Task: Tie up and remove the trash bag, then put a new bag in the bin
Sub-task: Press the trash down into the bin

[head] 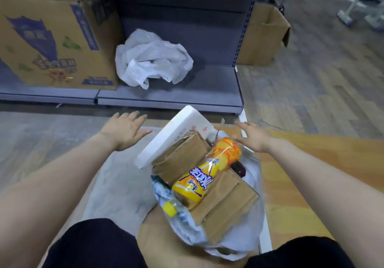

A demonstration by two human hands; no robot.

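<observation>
Nearest the camera, the person's knees in black shorts (97, 245) frame the full trash bag (254, 211), a thin translucent white bag standing open on the floor (311, 93) between them. It is not tied; its rim lies slack around the contents. Inside, folded brown cardboard (224, 203) fills most of the space, with an orange-labelled drink bottle (205, 174) lying tilted across the top, its yellow cap (169, 208) toward the camera. A white foam box (176, 134) leans at the far side of the bag, sticking out above the rim.

Just beyond, both arms reach forward over the bag. The left hand (125, 129) is spread flat with straight fingers, holding nothing, to the left of the foam box. The right hand (252, 135) is likewise released, fingers extended, just beside the bottle's far end and grasping nothing.

Farther off, a crumpled white plastic bag (152, 60) lies on the low grey shelf (170, 96), beside a printed cardboard carton (56, 39) at left. Another brown box (265, 35) stands on the floor at the shelf's right end
</observation>
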